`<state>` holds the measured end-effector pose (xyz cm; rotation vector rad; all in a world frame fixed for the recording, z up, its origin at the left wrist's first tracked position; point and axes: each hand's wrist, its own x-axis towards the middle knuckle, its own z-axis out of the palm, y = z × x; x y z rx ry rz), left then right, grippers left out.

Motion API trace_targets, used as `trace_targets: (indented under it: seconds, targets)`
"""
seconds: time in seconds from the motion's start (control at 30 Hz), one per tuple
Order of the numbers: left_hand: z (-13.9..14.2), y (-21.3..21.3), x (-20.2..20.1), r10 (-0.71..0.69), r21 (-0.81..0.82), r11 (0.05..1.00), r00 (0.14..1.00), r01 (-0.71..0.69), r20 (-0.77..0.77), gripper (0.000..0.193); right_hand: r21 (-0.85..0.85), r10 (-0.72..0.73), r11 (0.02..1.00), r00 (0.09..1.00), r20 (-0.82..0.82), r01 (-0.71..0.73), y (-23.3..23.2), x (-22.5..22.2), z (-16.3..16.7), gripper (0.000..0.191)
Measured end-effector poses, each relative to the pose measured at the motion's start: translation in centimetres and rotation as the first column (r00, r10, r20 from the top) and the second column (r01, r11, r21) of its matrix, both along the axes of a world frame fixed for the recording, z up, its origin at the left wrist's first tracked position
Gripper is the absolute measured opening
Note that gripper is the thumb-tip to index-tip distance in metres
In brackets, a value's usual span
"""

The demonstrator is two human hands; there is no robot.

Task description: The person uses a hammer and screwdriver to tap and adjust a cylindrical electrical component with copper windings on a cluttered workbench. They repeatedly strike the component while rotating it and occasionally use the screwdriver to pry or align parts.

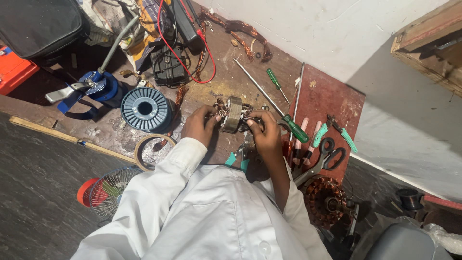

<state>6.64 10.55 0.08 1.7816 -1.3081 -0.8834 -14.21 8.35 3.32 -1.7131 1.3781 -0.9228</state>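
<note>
The left hand (199, 126) and right hand (262, 131) each grip one side of the small motor core (233, 114), steadying it over the workboard (332, 91), with screwdrivers (288, 123) just beside.

Both arms reach forward from the white-sleeved torso and meet at the small motor stator (233, 113), the landmark here. The left hand (201, 126) lies on the stator's left side, fingers curled in toward it, fingertips touching its edge; the wrist is bare past a rolled white cuff. The right hand (263, 129) sits on the stator's right side, fingers bent and pinched against the windings there (exactly which fingers grip cannot be told). The right forearm is bare and runs back from the stator toward the body, elbow bent.
</note>
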Motion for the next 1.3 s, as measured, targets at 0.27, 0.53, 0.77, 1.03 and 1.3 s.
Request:
trace_targets:
  seconds: [0.27, 0.53, 0.77, 1.03, 1.3]
  targets:
    - [0.6, -0.2, 0.2, -0.03, 0.008, 1.0, 0.995, 0.029, 0.092, 0.026, -0.102, 0.036, 0.994, 0.994, -0.105, -0.046, 0.3, 0.3, 0.9, 0.022]
    - [0.3, -0.2, 0.3, -0.051, 0.057, 0.997, 0.997, 0.047, 0.063, 0.03, -0.093, 0.026, 0.995, 0.994, -0.102, -0.036, 0.2, 0.5, 0.4, 0.02]
    - [-0.2, -1.5, 0.4, -0.061, 0.182, 0.982, 0.998, 0.058, 0.012, 0.037, 0.077, 0.018, 0.997, 0.998, 0.053, -0.022, -0.2, -0.1, -0.8, 0.018]
    - [-0.6, -2.0, -0.2, -0.007, 0.173, 0.985, 0.996, 0.023, -0.092, 0.034, 0.278, -0.118, 0.957, 0.984, 0.134, 0.077, -1.4, -0.2, -3.0, 0.022]
    - [-1.0, -1.8, -0.4, -0.013, 0.147, 0.989, 0.993, 0.03, -0.116, 0.03, 0.286, -0.204, 0.938, 0.979, -0.005, 0.197, -1.4, 0.1, -2.6, 0.025]
